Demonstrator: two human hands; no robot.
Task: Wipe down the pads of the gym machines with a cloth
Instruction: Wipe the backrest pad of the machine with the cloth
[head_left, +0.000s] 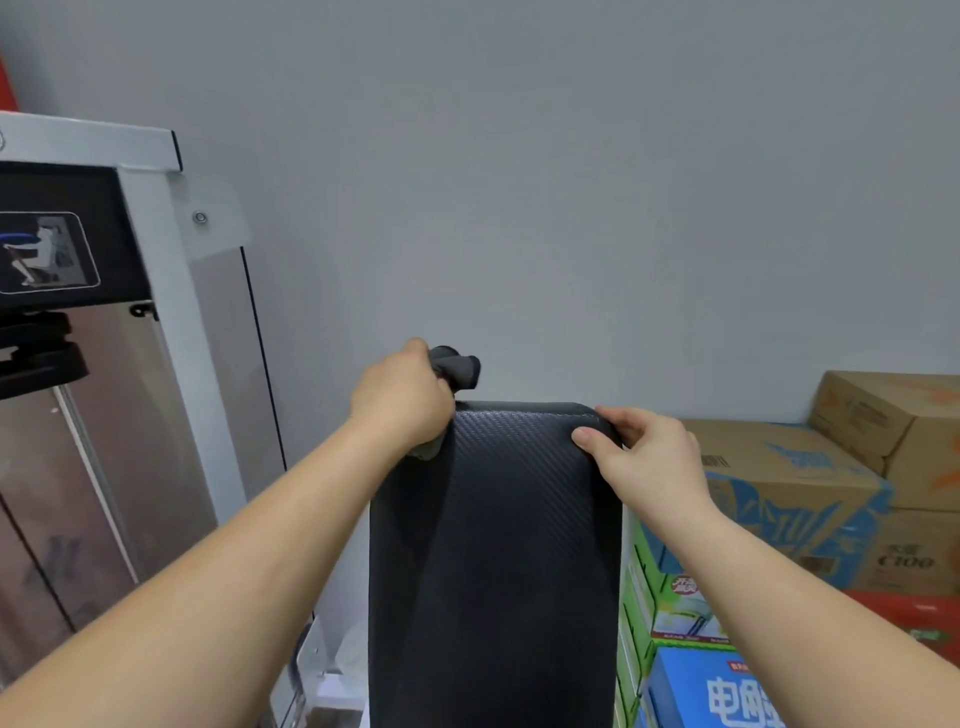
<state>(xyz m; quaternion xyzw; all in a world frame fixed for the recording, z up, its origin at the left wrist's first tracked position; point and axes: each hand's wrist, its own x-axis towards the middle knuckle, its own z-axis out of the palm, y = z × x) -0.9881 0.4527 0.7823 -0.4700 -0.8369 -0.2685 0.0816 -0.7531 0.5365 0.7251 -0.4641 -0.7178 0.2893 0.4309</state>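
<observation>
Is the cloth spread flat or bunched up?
Bunched up: the cloth bulges as a wad from the left hand gripping it, above the pad.

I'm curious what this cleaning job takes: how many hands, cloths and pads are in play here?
hands: 2, the left hand and the right hand
grey cloth: 1, gripped by the left hand
black pad: 1, held at its top corner by the right hand
Total: 4
</observation>
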